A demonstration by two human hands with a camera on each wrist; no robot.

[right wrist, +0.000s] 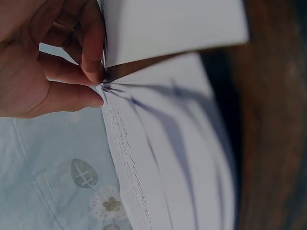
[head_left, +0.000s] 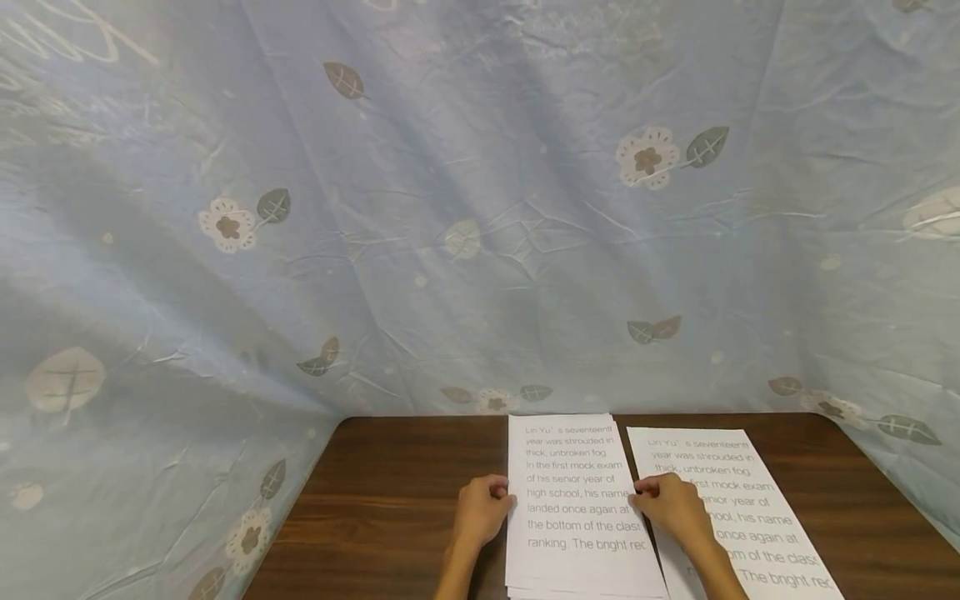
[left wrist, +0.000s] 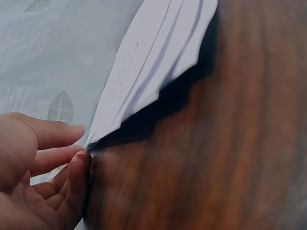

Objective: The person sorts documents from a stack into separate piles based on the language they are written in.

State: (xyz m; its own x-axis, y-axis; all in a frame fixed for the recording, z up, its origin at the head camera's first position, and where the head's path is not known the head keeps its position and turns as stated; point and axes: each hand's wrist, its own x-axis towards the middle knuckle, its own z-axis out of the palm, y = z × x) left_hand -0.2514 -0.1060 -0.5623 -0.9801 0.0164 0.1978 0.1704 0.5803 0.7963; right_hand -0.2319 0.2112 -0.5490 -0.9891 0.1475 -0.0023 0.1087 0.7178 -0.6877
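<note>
A stack of printed paper sheets (head_left: 573,500) lies in front of me, large text facing up, between my two hands. My left hand (head_left: 482,507) is at the stack's left edge. In the left wrist view its thumb and fingers pinch the edge, and the loose sheets fan out from there. My right hand (head_left: 675,504) pinches the opposite edge. The right wrist view shows the sheets (right wrist: 158,139) bunched together at those fingertips and spreading apart towards the near end. Beneath the fanned sheets is a dark shadow.
To the right lies a second set of printed pages (head_left: 757,533) with the same text, partly covered by my right hand and forearm. Everything rests on a dark brown wooden table (head_left: 375,500). A pale blue curtain (head_left: 480,250) with leaves and flowers hangs behind it.
</note>
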